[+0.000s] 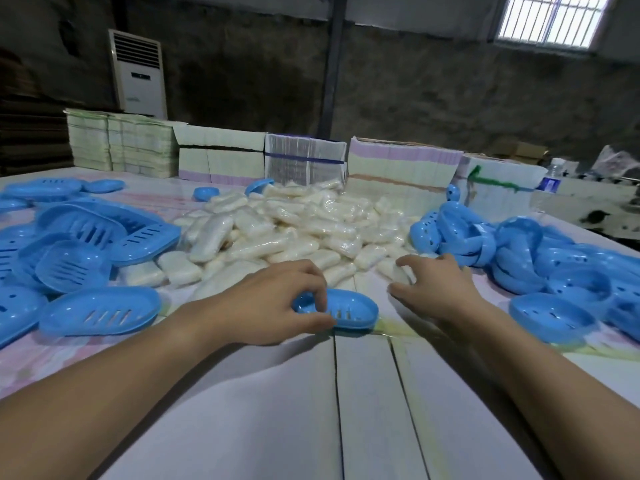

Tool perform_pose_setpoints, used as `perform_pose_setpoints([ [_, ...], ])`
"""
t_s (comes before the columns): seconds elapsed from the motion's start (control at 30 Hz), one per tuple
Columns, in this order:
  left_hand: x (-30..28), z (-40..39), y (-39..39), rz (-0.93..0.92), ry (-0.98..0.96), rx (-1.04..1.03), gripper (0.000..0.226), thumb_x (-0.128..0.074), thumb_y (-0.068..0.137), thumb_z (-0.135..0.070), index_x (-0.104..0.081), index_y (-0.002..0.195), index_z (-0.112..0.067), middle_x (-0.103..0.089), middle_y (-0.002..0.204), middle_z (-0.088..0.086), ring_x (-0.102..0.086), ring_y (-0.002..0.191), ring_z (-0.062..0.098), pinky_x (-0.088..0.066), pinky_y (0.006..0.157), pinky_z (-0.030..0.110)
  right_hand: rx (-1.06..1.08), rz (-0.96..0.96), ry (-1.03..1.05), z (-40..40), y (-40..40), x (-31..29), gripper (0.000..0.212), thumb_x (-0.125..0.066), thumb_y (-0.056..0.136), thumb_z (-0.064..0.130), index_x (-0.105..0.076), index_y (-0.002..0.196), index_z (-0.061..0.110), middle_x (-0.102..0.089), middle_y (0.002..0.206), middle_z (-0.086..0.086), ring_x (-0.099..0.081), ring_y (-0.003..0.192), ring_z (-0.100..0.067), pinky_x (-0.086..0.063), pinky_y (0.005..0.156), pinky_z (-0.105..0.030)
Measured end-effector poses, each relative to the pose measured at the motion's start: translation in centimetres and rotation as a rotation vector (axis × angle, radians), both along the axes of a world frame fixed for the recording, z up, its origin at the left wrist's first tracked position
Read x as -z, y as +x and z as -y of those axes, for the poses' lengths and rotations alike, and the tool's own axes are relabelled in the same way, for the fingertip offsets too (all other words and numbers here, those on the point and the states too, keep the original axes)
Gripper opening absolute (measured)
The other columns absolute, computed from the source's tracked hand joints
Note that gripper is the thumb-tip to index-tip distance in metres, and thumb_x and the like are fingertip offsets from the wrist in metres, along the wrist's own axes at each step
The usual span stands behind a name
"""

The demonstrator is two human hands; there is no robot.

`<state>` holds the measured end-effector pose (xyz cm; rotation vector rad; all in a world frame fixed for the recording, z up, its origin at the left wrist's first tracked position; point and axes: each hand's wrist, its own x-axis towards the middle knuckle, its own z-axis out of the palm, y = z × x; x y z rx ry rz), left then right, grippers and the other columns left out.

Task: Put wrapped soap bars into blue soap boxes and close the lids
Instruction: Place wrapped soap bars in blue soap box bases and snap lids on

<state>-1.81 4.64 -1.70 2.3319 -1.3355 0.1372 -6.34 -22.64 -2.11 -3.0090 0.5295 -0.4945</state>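
A blue soap box base with slots in its floor lies on the table in front of me. My left hand grips its left end, fingers inside the rim and thumb on the near edge. My right hand reaches over a wrapped soap bar at the near edge of the pile, fingers curled around it. A big heap of wrapped white soap bars fills the middle of the table.
Blue slotted box parts are piled at the left, blue parts with round holes at the right. Stacks of flat cartons line the far edge. A water bottle stands far right. White boards cover the near table.
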Motion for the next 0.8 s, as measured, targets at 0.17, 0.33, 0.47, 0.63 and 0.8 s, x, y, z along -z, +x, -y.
perform_pose_setpoints([
  [0.17,0.6,0.4,0.1,-0.073,-0.095,0.045,0.008,-0.074,0.087,-0.036,-0.067,0.087,-0.032,-0.057,0.119,-0.013,-0.054,0.105,0.000,-0.037,0.079,0.005,-0.083,0.018,0.116,0.1,-0.2,-0.4,0.054,-0.066,0.076,0.044,-0.051,0.128,0.041,-0.062,0.108,0.004,-0.043,0.113,-0.023,-0.040,0.089,-0.041],
  [0.33,0.9,0.5,0.1,-0.194,-0.208,-0.006,0.035,-0.082,0.079,-0.035,-0.065,0.109,-0.031,-0.063,0.107,-0.016,-0.058,0.097,-0.003,-0.041,0.072,0.007,-0.060,-0.007,0.076,0.0,-0.3,-0.4,0.058,-0.061,0.077,0.051,-0.046,0.133,0.043,-0.063,0.122,-0.003,-0.042,0.123,-0.027,-0.036,0.097,-0.043],
  [0.47,1.2,0.7,-0.1,-0.254,-0.253,-0.037,0.040,-0.085,0.075,-0.034,-0.063,0.108,-0.033,-0.067,0.105,-0.016,-0.061,0.097,0.001,-0.044,0.069,0.009,-0.074,0.091,0.285,-0.1,-1.1,-1.0,0.046,-0.072,0.072,0.042,-0.059,0.116,0.039,-0.062,0.103,0.005,-0.056,0.099,-0.019,-0.049,0.090,-0.042],
  [0.63,1.2,0.6,-0.1,-0.275,-0.276,-0.058,0.050,-0.088,0.071,-0.037,-0.059,0.112,-0.037,-0.066,0.109,-0.017,-0.060,0.099,-0.001,-0.044,0.071,0.008,-0.195,0.314,0.577,0.3,-2.2,-2.6,0.026,-0.075,0.073,0.027,-0.070,0.099,0.033,-0.066,0.109,0.007,-0.064,0.085,-0.011,-0.052,0.077,-0.031],
  [0.8,1.2,0.7,0.2,-0.416,-0.332,-0.083,0.054,-0.092,0.068,-0.028,-0.058,0.109,-0.038,-0.068,0.111,-0.009,-0.064,0.101,0.004,-0.054,0.083,0.017,-0.502,0.232,0.663,-1.3,-3.2,-3.8,0.028,-0.078,0.070,0.021,-0.073,0.090,0.041,-0.069,0.099,0.021,-0.061,0.093,-0.007,-0.047,0.083,-0.024],
])
